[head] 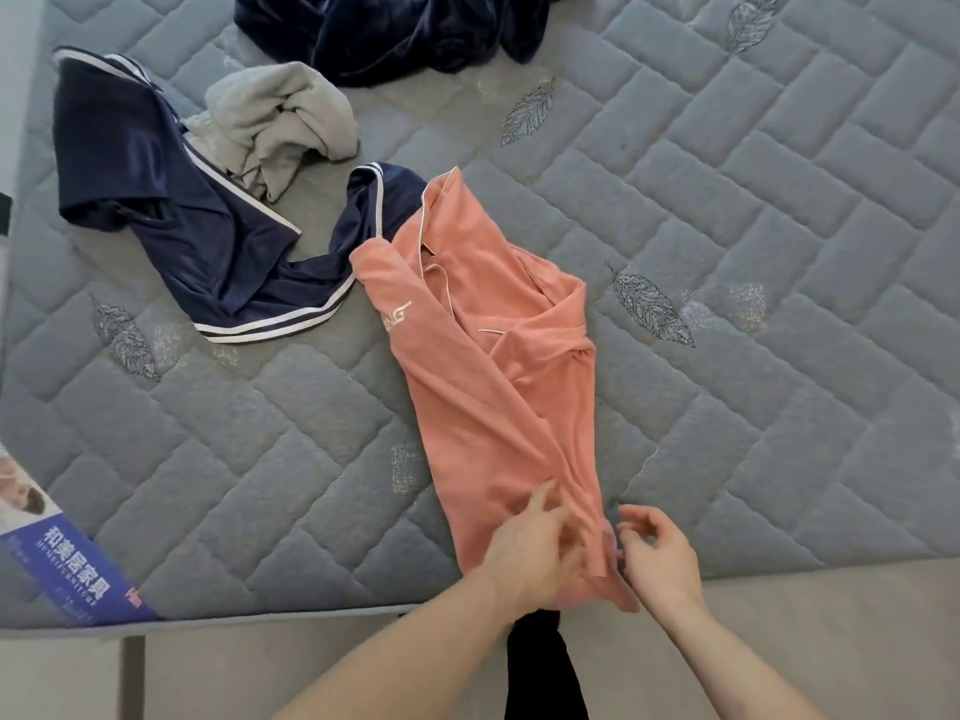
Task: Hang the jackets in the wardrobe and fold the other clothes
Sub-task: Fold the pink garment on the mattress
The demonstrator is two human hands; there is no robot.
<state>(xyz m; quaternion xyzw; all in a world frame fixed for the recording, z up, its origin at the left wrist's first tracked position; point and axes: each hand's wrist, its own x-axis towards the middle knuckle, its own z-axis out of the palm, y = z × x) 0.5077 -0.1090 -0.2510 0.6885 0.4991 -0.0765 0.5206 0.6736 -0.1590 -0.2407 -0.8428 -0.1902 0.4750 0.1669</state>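
**Salmon shirt at the mattress's near edge**

Salmon-pink soft knit shirt (498, 387) lies bunched lengthwise on the grey quilted mattress (753, 210), its hem at the near edge. I see my left hand (535, 556) pinching a hem fold; my right hand (660, 553) hovers just beside it, fingers loosely curled, holding nothing. Rumpled navy white-striped garment (171, 200) lies left; bare quilting spreads right.

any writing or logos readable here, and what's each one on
"NG": end of a white logo on the pink shirt; the start is hidden in a fold.
"和美居家具": white characters on the blue label at the mattress corner.
Smaller print under those characters, and red marks at the label's edge: too blurred to read.
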